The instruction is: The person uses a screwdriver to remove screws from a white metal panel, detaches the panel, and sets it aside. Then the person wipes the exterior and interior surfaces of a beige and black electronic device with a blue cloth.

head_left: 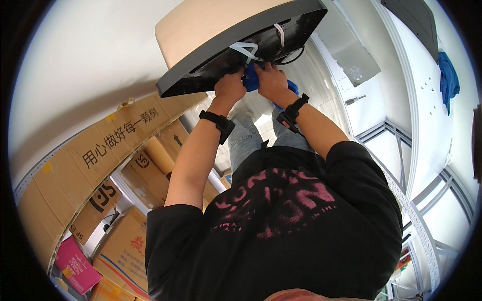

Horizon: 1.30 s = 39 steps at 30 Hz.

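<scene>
Both my hands are at the near edge of a large beige-topped piece with a thick dark grey rim (pixel 201 67). Its black underside faces me, and a white cable (pixel 244 48) and a pale strap (pixel 280 35) run there. Between my hands is a blue object (pixel 251 80), mostly hidden by them, so its kind cannot be told. My left hand (pixel 231 86) is closed against its left side. My right hand (pixel 271 80) has its fingers bent round its upper right side. More blue (pixel 292 88) shows beside my right wrist. Each wrist wears a black strap.
Cardboard boxes (pixel 145 173) and a pink box (pixel 77 265) fill shelving at the left, behind a long cardboard strip (pixel 65 168). A white door (pixel 357 108) with a handle stands to the right. A blue cloth (pixel 448 80) hangs at the far right.
</scene>
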{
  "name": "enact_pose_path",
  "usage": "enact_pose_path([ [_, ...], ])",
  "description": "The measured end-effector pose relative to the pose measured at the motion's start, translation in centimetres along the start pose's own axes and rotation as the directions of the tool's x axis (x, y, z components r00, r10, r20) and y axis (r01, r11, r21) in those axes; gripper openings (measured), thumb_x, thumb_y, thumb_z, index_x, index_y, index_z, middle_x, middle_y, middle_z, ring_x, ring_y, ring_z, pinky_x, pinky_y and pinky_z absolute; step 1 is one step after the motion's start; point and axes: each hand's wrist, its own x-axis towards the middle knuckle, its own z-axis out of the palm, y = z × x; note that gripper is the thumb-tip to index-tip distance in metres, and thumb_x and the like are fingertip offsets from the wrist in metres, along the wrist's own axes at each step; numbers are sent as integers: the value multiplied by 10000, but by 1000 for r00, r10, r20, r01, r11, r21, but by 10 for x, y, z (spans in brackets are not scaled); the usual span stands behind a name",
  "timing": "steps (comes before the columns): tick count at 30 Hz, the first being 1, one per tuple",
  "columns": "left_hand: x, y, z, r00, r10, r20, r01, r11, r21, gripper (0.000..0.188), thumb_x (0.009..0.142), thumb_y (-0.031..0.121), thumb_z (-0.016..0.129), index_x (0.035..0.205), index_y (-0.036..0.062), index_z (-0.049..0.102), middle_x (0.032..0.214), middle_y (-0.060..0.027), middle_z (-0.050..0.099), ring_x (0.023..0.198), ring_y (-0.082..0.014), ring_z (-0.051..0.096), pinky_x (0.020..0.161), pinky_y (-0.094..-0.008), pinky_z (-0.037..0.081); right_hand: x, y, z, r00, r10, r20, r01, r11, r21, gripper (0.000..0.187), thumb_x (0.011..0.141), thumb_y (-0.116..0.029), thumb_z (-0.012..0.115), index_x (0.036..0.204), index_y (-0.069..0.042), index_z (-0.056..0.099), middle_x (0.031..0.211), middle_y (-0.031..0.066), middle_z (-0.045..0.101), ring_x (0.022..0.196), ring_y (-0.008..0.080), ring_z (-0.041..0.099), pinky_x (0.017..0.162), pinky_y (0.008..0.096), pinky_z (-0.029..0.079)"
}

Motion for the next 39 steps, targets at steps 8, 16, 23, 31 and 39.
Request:
enact_pose_path([
  [8,5,4,-5,999,-9,53,7,999,34,577,711,107,570,1266,262,563,1039,-190,660,981,-366,626,829,-463,518,-3,-2,-1,997,-55,-61,49,994,-96,521,758,-121,574,1277,-153,540,1058,140,552,994,321,555,750,447,466],
  [16,6,5,0,1000,16,23,-17,998,60,564,720,119,575,1272,231,550,1029,-194,660,970,-381,624,828,-479,513,-26,11,-5,999,-3,-48,6,998,62,577,719,-67,600,1281,-172,526,1057,151,549,1003,348,554,771,454,471],
  [23,-7,1,7,981,191,-25,-189,979,77,601,744,139,577,1333,209,480,996,-238,652,855,-429,637,788,-515,515,-31,19,-1,985,47,-168,-18,985,170,679,664,-65,653,1311,-168,470,1046,168,540,956,369,556,758,465,480],
  [31,-3,14,-1,982,186,34,-189,963,192,567,759,106,536,1322,162,501,1024,-203,652,842,-386,660,753,-475,539,-15,16,10,943,-57,-329,79,995,53,537,757,-65,568,1275,-198,523,1021,138,541,936,325,558,725,452,463],
  [39,4,18,-4,985,164,59,-173,964,200,458,779,131,541,1235,161,580,940,-189,674,841,-379,657,734,-478,535,-6,5,0,983,23,-184,-27,999,-23,525,741,-101,594,1258,-180,541,1029,136,551,945,317,564,709,444,471],
])
